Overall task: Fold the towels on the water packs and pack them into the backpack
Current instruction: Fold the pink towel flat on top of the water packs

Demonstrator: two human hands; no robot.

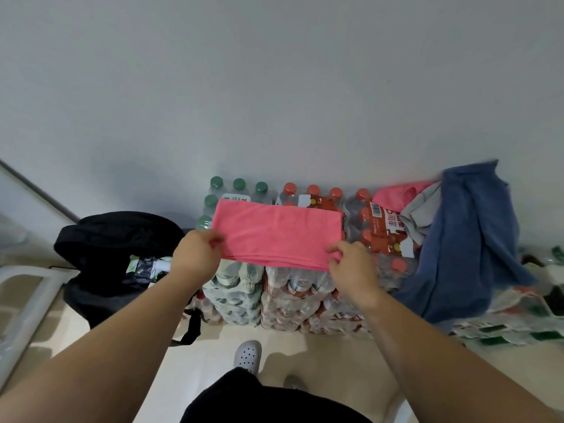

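Head view: folding is mid-way. At frame centre a doubled pink towel [276, 233] lies on the water packs [274, 288]. The left hand [198, 254] and right hand [351, 264] each pinch a near corner. The next move is probably another fold.

There are four towels. The other three sit at the right: second pink towel [396, 193], grey towel [421, 215], blue towel [467, 239]. One backpack [116, 239] is at centre left.

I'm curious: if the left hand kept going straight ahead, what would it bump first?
The left hand pinches the pink towel; pushed on, it would probably meet the green-capped bottles next, though depth is unclear.

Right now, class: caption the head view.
Folded pink cloth towel pinched by left hand and right hand atop shrink-wrapped water packs, black backpack beside.
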